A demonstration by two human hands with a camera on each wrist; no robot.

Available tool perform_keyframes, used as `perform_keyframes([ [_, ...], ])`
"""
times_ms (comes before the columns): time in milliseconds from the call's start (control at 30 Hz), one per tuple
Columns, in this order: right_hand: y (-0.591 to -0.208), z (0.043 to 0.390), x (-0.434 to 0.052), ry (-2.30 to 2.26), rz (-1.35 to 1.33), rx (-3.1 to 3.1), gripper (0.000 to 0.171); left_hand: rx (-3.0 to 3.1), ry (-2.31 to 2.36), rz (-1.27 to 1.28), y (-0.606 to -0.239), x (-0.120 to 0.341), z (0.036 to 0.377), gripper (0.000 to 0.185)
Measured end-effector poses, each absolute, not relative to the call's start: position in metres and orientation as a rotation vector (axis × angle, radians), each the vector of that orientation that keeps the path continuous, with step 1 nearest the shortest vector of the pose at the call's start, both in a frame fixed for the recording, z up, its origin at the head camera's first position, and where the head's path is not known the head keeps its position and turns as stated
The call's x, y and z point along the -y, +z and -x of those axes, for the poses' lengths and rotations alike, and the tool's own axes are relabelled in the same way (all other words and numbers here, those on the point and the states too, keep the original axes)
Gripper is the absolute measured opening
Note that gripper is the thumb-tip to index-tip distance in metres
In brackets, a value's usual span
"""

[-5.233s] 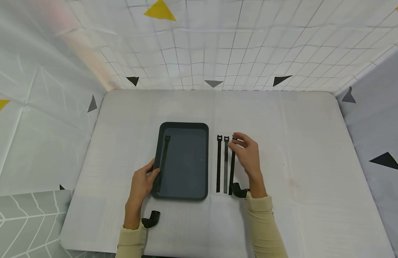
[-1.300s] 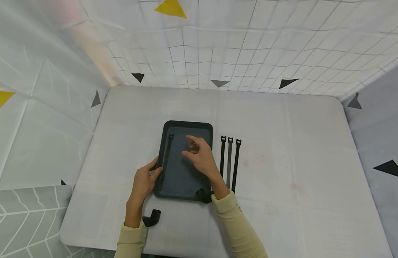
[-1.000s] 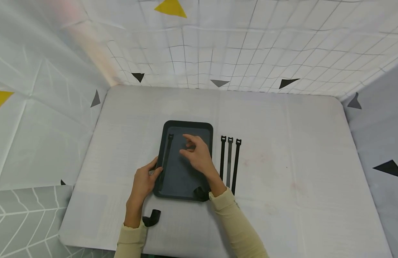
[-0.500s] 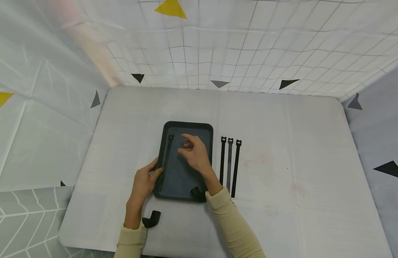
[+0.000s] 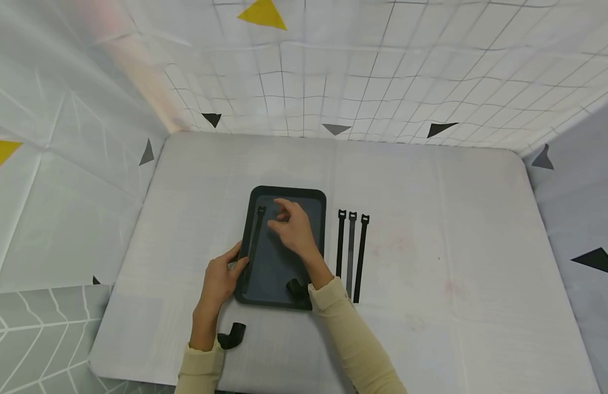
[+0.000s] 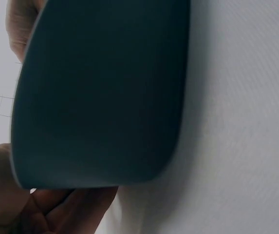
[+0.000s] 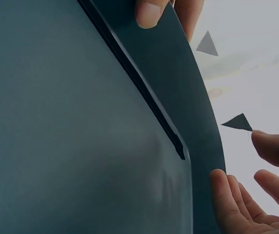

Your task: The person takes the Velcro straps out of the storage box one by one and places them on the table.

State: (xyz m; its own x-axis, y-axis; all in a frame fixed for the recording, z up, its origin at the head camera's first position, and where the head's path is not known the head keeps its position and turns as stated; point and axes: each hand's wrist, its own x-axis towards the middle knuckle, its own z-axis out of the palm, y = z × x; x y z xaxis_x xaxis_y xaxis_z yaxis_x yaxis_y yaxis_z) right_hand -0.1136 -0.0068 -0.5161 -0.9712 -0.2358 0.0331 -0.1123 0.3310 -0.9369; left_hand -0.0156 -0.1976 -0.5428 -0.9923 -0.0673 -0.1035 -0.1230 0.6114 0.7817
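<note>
White table (image 5: 432,262), three spare straps (image 5: 351,254)

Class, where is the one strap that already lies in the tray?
In the head view, the strap lies lengthwise along the left wall of the tray, just right of the left hand gripping that rim and left of the right hand.

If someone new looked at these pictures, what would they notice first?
A dark tray at the middle of the white table, with one black strap along its left side. The left hand grips the tray's left rim; the right hand hovers over it. Three more straps lie side by side just right.
</note>
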Motion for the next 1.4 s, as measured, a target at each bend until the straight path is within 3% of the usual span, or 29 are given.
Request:
perform_keyframes([
  [1400, -0.541, 0.132, 0.043, -1.25, 0.283, -2.567, 0.063, -2.754, 1.364, 0.175, -0.544, 0.199, 0.018, 0.049],
])
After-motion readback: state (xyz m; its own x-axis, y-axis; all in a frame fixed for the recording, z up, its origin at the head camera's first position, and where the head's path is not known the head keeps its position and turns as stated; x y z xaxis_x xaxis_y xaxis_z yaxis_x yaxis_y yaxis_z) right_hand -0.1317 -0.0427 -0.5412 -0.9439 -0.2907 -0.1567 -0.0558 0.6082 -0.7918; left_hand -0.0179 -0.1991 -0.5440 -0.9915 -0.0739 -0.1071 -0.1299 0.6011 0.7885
